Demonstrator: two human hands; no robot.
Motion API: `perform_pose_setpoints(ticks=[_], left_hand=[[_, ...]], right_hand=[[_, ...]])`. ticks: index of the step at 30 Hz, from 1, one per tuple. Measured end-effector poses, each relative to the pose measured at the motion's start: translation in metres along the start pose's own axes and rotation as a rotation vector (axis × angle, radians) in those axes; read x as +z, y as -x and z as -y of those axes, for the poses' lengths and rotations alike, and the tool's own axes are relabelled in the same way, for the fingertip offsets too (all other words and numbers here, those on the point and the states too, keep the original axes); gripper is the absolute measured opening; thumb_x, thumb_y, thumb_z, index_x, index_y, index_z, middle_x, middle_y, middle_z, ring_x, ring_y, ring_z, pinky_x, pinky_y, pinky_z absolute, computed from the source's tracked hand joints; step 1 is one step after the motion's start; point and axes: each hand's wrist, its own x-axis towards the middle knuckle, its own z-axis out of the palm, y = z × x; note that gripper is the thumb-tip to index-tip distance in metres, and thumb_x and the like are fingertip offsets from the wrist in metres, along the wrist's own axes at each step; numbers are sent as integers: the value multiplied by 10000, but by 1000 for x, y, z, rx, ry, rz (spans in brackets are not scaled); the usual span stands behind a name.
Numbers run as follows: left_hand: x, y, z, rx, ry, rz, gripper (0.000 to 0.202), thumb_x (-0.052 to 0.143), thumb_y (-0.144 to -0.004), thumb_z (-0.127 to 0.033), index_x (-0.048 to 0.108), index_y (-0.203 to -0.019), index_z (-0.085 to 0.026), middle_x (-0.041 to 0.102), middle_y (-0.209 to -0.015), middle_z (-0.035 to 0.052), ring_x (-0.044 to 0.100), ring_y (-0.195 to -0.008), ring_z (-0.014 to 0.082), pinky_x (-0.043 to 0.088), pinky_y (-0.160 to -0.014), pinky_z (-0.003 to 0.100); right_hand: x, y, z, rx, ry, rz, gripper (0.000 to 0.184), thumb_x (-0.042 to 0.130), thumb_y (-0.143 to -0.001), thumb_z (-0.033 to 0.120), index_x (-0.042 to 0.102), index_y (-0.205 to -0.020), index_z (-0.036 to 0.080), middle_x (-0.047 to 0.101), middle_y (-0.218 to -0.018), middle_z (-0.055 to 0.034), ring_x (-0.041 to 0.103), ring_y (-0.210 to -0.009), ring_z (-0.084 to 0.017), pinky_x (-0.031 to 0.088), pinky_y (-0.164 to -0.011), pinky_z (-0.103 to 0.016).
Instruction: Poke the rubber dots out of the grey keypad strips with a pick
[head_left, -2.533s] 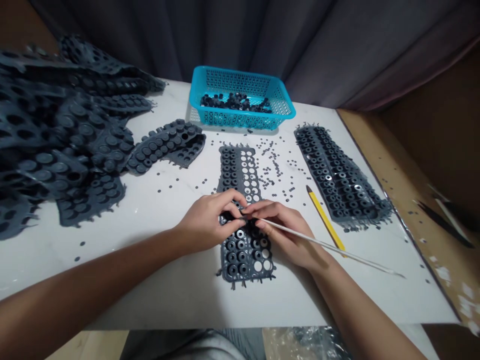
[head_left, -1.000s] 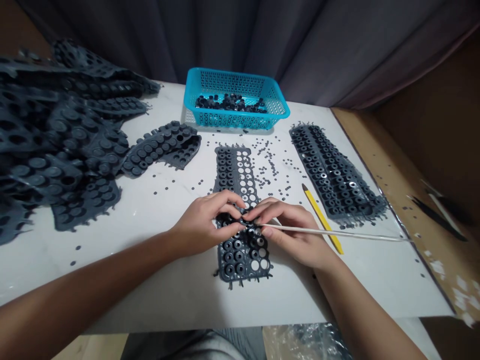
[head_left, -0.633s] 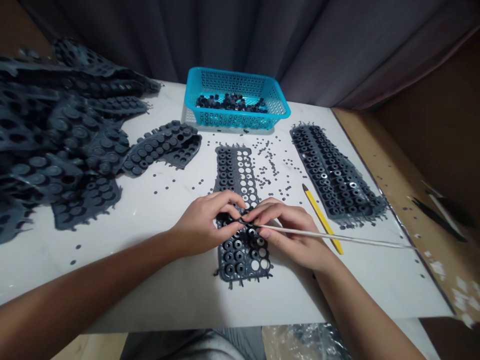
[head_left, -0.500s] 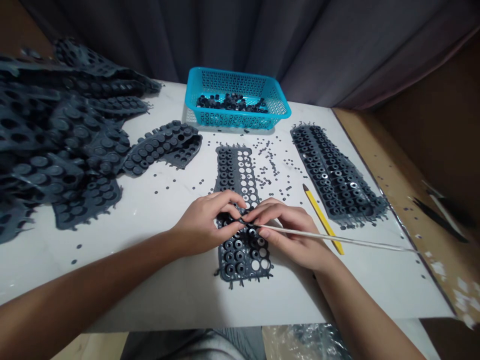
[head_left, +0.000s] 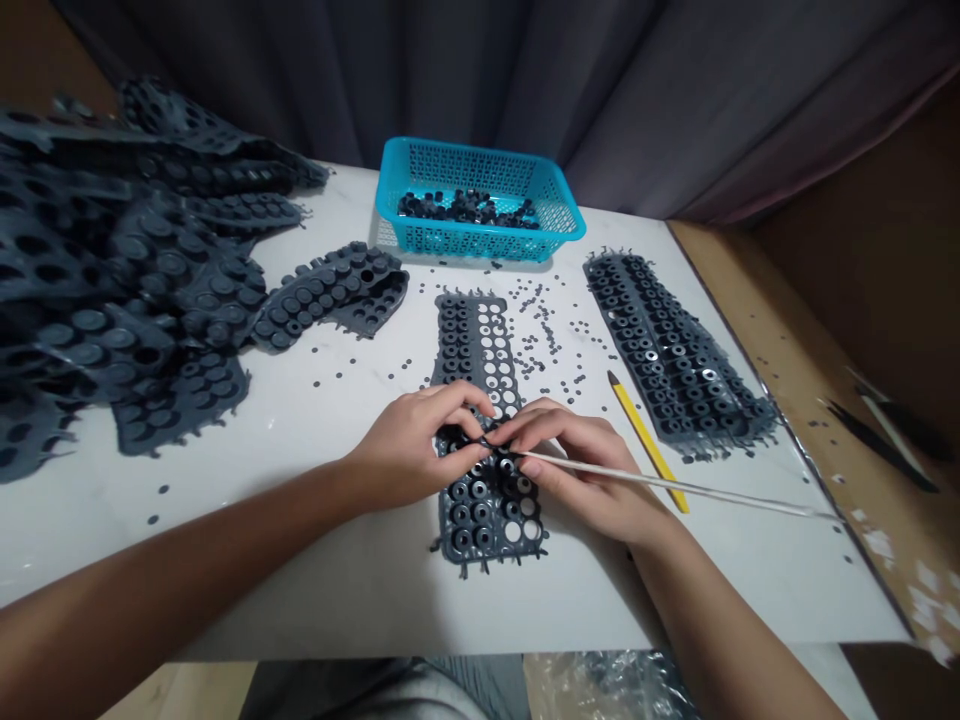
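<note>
A dark grey moulded rubber sheet [head_left: 495,530] with rows of round ring-shaped parts and open holes lies on the white table in front of me. My left hand [head_left: 420,440] is closed in a pinch on the rubber at the sheet's middle. Right beside it, my right hand [head_left: 581,460] is closed with its fingertips at the same spot. A thin pale rod [head_left: 675,484] runs from between the right fingers out to the right. The fingers partly cover the pinched rubber and the rod's tip.
A blue plastic basket [head_left: 480,245] holding small black parts stands at the back. Crumpled rubber sheets [head_left: 165,270] are heaped on the left. Another sheet [head_left: 667,350] and a yellow cutter-like tool [head_left: 649,440] lie on the right. Small dark discs [head_left: 540,320] are scattered on the table.
Both hands stay at the same spot on the sheet with almost no movement. The whole view shifts slightly.
</note>
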Motion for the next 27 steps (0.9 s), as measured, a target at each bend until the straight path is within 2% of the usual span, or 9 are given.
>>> perform_pose_setpoints(ticks=[17, 27], left_hand=[[0, 0, 2, 4, -8, 26, 236, 603, -777, -199, 532, -999, -239, 695, -762, -68, 653, -755, 127, 453, -667, 237], [0, 0, 2, 2, -1, 24, 221, 598, -777, -210, 550, -991, -232, 689, -762, -42, 658, -753, 133, 462, -650, 233]], right_hand=[[0, 0, 0, -16, 33, 22, 84, 576, -879, 145, 608, -930, 204, 691, -980, -77, 646, -928, -180, 517, -809, -356], [1, 2, -5, -16, 28, 38, 93, 551, -903, 168, 598, -971, 211, 674, -1052, -86, 639, -990, -184, 520, -849, -375]])
